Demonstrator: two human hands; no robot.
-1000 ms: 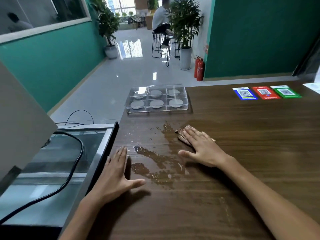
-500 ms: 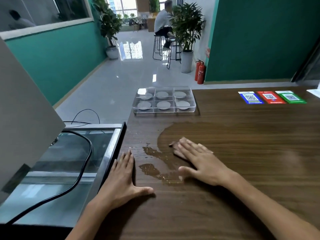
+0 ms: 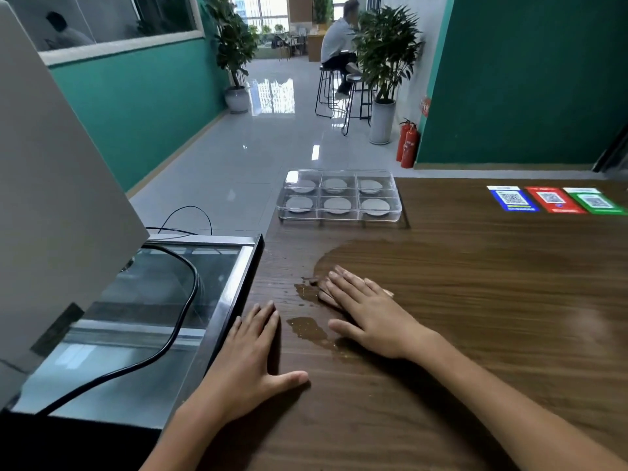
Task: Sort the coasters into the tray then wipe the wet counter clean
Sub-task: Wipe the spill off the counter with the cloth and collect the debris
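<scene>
While right hand [image 3: 370, 317] is pressing flat on brown cloth [image 3: 323, 292], fingers spread, cloth is lying on wet patch [image 3: 307, 326] of desk [image 3: 492, 334]. Left hand [image 3: 249, 365] is resting open and flat, holding nothing. Six coasters [image 3: 337, 205] are sitting in clear tray [image 3: 339, 217] at far desk edge.

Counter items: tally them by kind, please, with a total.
Coasters: 6, one in each tray compartment
Clear tray: 1
QR code cards: 3 (blue, red, green)
Wiping cloth under the right hand: 1
Total: 11
</scene>
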